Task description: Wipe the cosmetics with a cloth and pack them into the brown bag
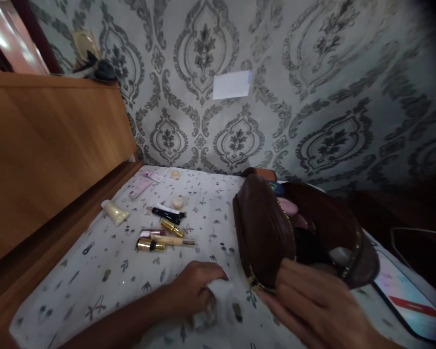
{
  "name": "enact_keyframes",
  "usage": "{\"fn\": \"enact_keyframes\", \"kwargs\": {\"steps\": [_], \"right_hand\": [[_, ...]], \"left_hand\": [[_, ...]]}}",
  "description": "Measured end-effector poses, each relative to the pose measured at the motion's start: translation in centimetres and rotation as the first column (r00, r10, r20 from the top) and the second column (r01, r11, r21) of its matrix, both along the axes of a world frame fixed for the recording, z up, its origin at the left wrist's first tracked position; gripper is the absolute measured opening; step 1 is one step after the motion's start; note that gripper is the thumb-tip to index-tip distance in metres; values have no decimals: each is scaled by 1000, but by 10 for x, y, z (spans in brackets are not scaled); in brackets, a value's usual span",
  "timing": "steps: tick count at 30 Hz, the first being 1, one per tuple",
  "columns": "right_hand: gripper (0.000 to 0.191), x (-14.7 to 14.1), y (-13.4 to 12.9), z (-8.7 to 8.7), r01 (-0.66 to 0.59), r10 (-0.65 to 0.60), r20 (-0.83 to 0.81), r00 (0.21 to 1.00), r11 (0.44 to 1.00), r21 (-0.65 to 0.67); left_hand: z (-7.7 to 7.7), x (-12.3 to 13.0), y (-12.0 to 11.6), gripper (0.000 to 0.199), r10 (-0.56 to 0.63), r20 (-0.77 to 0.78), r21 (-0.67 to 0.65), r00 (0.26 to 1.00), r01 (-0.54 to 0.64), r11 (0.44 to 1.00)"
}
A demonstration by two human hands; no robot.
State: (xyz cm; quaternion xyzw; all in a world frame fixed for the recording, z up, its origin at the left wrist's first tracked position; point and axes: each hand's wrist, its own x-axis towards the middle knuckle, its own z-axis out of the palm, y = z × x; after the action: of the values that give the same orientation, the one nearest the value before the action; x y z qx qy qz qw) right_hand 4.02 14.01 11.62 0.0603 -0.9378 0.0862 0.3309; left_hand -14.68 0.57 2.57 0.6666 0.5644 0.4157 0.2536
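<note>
My left hand (192, 293) is closed around a crumpled white cloth or tissue (220, 295) low in the middle of the view. To the right, my right hand (308, 300) holds the near edge of a brown zippered bag (263, 228), its fingers pressed together by the zipper end. The bag gapes open, with a pink item (288, 206) and other cosmetics inside. Left of the bag lie a black tube (166, 214), a gold tube (172, 228), a cream tube (115, 212) and several other cosmetics.
A patterned white cloth (203, 208) covers the surface. A wooden cabinet (54, 145) borders it on the left, and a patterned wall (203, 121) stands behind. At the right lies a lit phone or tablet (409, 300), near a white cable (414, 229).
</note>
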Motion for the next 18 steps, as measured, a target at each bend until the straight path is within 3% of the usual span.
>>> {"fn": "enact_keyframes", "kwargs": {"steps": [6, 8, 10, 12, 13, 16, 18], "right_hand": [[32, -21, -41, -46, -60, 57, -27, 998, 992, -113], [33, -32, -49, -60, -73, 82, 31, 996, 974, -216], [36, -46, -55, -70, -30, 83, 118, 990, 921, -389], [41, -63, -60, -78, 63, 92, 220, 971, 792, -608], [43, -71, -62, -81, 112, 113, 260, 959, 692, -713], [50, -94, -67, -92, 209, 190, 277, 942, 314, -926], [53, -104, -68, -97, 225, 188, 243, 952, 109, -968]], "left_hand": [[7, -22, 5, 24, 256, 144, 33, 956, -264, 964], [10, -35, 7, 20, 360, 173, 17, 917, -368, 930], [15, -57, 10, 16, 455, 186, -12, 871, -461, 888], [22, -91, 13, 20, 555, 196, -41, 808, -559, 828], [27, -112, 14, 22, 614, 194, -49, 766, -617, 785], [44, -187, 12, 30, 796, 155, -27, 585, -803, 595], [53, -233, 5, 34, 886, 92, 4, 454, -890, 455]]}}
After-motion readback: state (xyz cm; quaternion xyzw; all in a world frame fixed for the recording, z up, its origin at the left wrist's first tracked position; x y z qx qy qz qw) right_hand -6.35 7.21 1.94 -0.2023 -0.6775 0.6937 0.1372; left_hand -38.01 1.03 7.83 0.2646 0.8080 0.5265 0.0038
